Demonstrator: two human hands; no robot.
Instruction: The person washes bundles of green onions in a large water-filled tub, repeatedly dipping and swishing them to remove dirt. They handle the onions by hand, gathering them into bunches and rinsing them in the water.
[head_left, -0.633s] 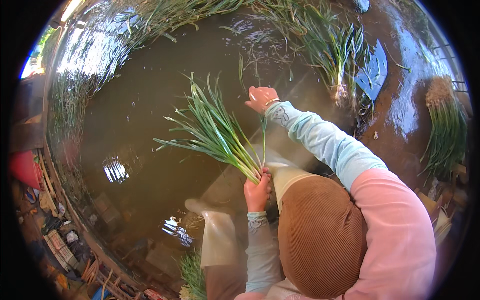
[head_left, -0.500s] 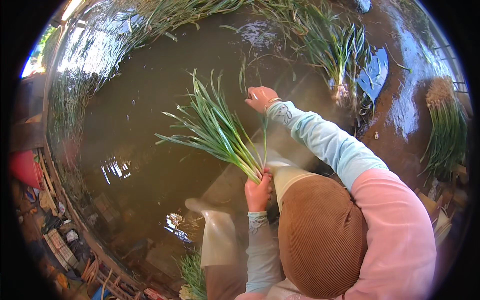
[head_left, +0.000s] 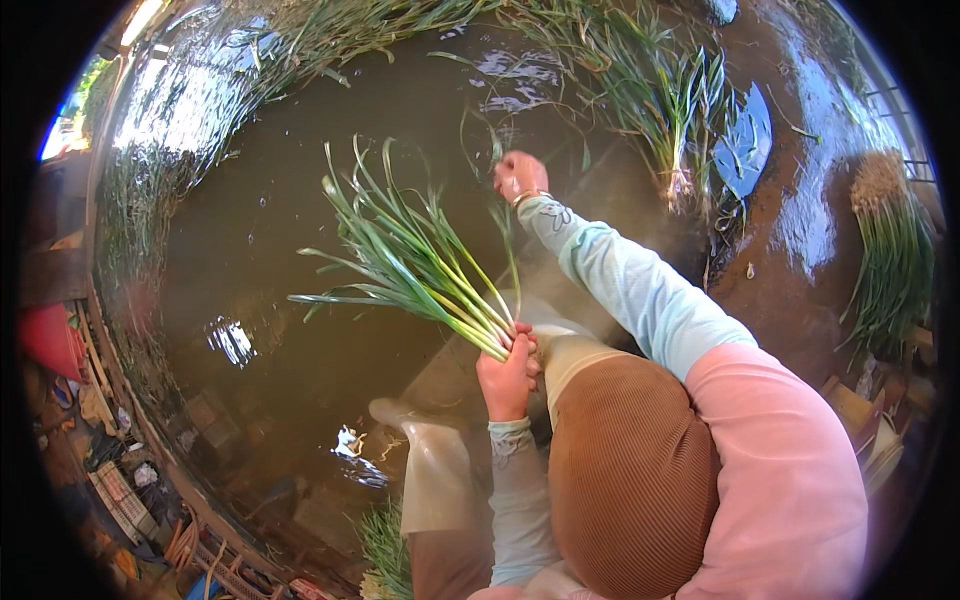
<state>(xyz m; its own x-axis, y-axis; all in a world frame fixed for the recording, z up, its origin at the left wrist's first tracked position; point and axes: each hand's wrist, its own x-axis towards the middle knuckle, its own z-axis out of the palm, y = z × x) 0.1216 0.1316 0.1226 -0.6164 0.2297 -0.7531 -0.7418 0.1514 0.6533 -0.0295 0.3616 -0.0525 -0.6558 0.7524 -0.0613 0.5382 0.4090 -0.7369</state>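
My left hand (head_left: 506, 368) is shut around the pale lower ends of a bunch of green onions (head_left: 410, 255), whose long leaves fan out up and to the left over muddy brown water (head_left: 260, 210). My right hand (head_left: 520, 177), on a light blue sleeve, is stretched out over the water. It pinches a thin green stalk (head_left: 506, 235) that hangs from its fingers toward the bunch.
A white rubber boot (head_left: 432, 470) stands in the water below the bunch. More green onion plants (head_left: 675, 115) lie at the wet bank at the upper right, next to a bluish flat piece (head_left: 745, 145). A tied bundle (head_left: 888, 250) rests at the far right. Loose greens (head_left: 385, 545) lie near the lower edge.
My right hand has reached a little farther out over the water with the stalk. The bunch in my left hand has swung slightly to the left.
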